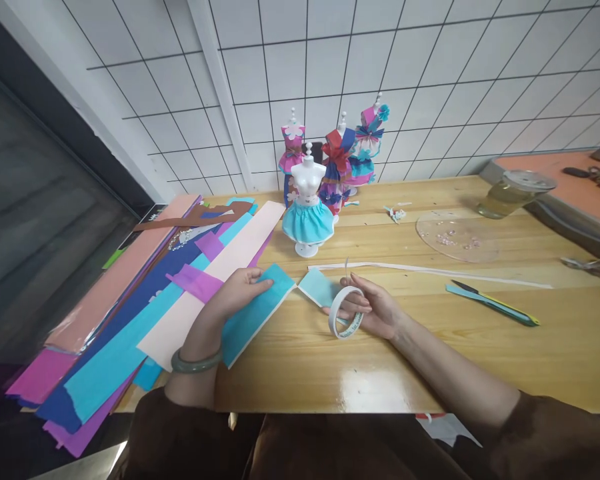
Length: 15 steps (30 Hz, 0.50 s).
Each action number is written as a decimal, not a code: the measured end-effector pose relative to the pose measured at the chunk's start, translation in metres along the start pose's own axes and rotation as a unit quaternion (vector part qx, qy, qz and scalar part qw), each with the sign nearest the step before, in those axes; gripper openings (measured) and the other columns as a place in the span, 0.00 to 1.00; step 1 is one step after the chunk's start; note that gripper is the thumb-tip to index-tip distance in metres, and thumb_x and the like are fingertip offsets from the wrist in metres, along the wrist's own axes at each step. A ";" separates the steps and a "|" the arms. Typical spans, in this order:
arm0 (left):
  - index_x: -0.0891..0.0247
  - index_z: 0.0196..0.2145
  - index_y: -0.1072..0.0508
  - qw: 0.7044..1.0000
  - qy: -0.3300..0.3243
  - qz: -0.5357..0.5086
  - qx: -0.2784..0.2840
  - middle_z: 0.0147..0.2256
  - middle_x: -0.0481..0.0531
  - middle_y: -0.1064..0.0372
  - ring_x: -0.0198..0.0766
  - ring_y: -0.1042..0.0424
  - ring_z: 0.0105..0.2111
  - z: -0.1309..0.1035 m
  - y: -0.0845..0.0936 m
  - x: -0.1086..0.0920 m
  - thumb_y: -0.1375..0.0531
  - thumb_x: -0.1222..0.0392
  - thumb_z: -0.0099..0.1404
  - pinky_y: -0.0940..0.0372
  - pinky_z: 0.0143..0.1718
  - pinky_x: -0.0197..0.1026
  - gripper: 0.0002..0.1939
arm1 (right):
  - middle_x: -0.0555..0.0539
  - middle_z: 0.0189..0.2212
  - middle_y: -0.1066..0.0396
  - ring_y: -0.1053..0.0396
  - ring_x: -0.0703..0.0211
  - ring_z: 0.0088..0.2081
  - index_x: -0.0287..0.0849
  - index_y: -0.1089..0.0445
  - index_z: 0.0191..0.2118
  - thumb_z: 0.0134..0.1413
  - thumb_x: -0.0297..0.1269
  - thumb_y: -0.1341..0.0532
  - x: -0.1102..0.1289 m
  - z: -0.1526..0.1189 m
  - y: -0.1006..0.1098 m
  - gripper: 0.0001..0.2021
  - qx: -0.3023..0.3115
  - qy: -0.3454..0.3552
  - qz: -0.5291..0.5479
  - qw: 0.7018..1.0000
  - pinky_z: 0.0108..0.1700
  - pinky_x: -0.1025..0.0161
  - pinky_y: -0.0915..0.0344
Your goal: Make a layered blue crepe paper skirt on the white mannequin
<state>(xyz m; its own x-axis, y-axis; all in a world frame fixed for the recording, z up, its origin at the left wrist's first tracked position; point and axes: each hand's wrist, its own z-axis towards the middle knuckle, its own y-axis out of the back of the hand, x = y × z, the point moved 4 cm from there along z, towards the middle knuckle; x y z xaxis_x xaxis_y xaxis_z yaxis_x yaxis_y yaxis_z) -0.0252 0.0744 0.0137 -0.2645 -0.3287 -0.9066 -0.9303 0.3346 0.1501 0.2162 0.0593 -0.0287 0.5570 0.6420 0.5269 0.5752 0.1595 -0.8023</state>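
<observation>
Gripping the blue paper [260, 307]: the left hand [237, 288], thumb pressed on top, paper over the near part of the table [405, 373], in front of the skirted dress form [309, 179].
Tape roll [353, 327]: in the right hand [380, 310], fingers showing through the ring, a paler blue piece [316, 288] beside them.
Clear dish [427, 229]: small pinkish beads [450, 237] scattered inside.
Clear cup [517, 191]: beyond the dish, yellowish liquid [497, 207] inside.

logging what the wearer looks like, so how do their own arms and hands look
Both the left hand and right hand are gloveless. A smooth, rounded grey-green bangle circles the left wrist; the right wrist is bare. Dark brown sleeves leave both forearms uncovered.
</observation>
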 end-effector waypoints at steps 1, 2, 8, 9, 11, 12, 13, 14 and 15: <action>0.65 0.42 0.27 1.000 0.001 -0.004 0.004 0.35 0.53 0.25 0.45 0.26 0.36 -0.001 0.003 0.001 0.37 0.46 0.52 0.31 0.38 0.46 0.24 | 0.63 0.10 0.53 0.60 0.73 0.14 0.42 0.34 0.28 0.55 0.41 0.40 0.001 0.000 0.001 0.10 0.000 0.003 -0.007 1.000 0.46 0.55 0.33; 0.65 0.42 0.27 1.000 0.003 -0.011 0.008 0.35 0.53 0.25 0.45 0.26 0.36 -0.001 0.004 0.001 0.37 0.46 0.52 0.31 0.38 0.46 0.24 | 0.63 0.10 0.53 0.59 0.73 0.14 0.42 0.34 0.28 0.55 0.42 0.40 0.002 0.000 0.002 0.10 -0.002 0.008 -0.014 1.000 0.47 0.55 0.34; 0.64 0.41 0.27 0.997 0.005 -0.071 0.036 0.35 0.53 0.25 0.44 0.26 0.37 0.001 -0.007 -0.005 0.35 0.48 0.50 0.32 0.40 0.45 0.23 | 0.63 0.10 0.53 0.60 0.73 0.13 0.43 0.35 0.29 0.52 0.42 0.38 0.015 -0.004 0.002 0.09 -0.023 0.059 -0.050 0.997 0.46 0.56 0.33; 0.64 0.41 0.27 0.995 -0.001 -0.086 0.043 0.36 0.53 0.25 0.43 0.26 0.37 0.003 -0.012 -0.007 0.34 0.49 0.50 0.32 0.40 0.44 0.22 | 0.63 0.10 0.53 0.60 0.73 0.13 0.43 0.35 0.28 0.52 0.42 0.38 0.017 -0.005 0.000 0.09 -0.028 0.064 -0.057 0.996 0.44 0.57 0.33; 0.64 0.42 0.27 0.992 -0.015 -0.108 0.070 0.38 0.54 0.26 0.41 0.27 0.37 0.009 -0.027 -0.009 0.34 0.51 0.51 0.33 0.40 0.43 0.22 | 0.63 0.09 0.53 0.60 0.73 0.13 0.43 0.36 0.27 0.51 0.42 0.37 0.019 -0.009 -0.004 0.10 -0.035 0.077 -0.084 0.993 0.39 0.61 0.33; 0.64 0.42 0.27 0.990 -0.019 -0.111 0.083 0.38 0.54 0.26 0.41 0.27 0.36 0.012 -0.035 -0.010 0.35 0.51 0.52 0.33 0.39 0.41 0.22 | 0.62 0.09 0.53 0.59 0.73 0.13 0.42 0.36 0.27 0.51 0.41 0.37 0.019 -0.010 -0.007 0.10 -0.036 0.082 -0.105 0.990 0.36 0.64 0.33; 0.65 0.42 0.27 0.990 -0.019 -0.108 0.092 0.37 0.54 0.26 0.40 0.27 0.35 0.014 -0.043 -0.010 0.36 0.51 0.53 0.33 0.37 0.40 0.21 | 0.62 0.09 0.53 0.59 0.72 0.14 0.42 0.36 0.26 0.51 0.42 0.37 0.018 -0.012 -0.009 0.11 -0.036 0.086 -0.128 0.987 0.33 0.66 0.34; 0.65 0.40 0.27 0.991 -0.021 -0.100 0.086 0.35 0.53 0.26 0.38 0.28 0.32 0.016 -0.049 -0.010 0.37 0.49 0.53 0.34 0.33 0.39 0.20 | 0.62 0.09 0.52 0.58 0.72 0.14 0.42 0.37 0.25 0.50 0.42 0.36 0.018 -0.013 -0.010 0.12 -0.035 0.088 -0.153 0.984 0.31 0.67 0.35; 0.66 0.38 0.26 0.993 -0.022 -0.090 0.078 0.32 0.53 0.27 0.37 0.29 0.30 0.018 -0.055 -0.010 0.38 0.48 0.54 0.35 0.30 0.37 0.19 | 0.61 0.09 0.52 0.57 0.72 0.14 0.42 0.37 0.24 0.50 0.43 0.36 0.016 -0.014 -0.011 0.12 -0.038 0.087 -0.177 0.980 0.29 0.68 0.36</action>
<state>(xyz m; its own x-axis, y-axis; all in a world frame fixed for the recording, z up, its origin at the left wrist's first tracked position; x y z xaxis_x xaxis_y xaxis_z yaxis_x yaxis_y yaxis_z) 0.0335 0.0749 0.0068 -0.0822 -0.3573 -0.9304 -0.9100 0.4077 -0.0761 0.2269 0.0577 -0.0071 0.4042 0.4181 0.8135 0.7902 0.2884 -0.5408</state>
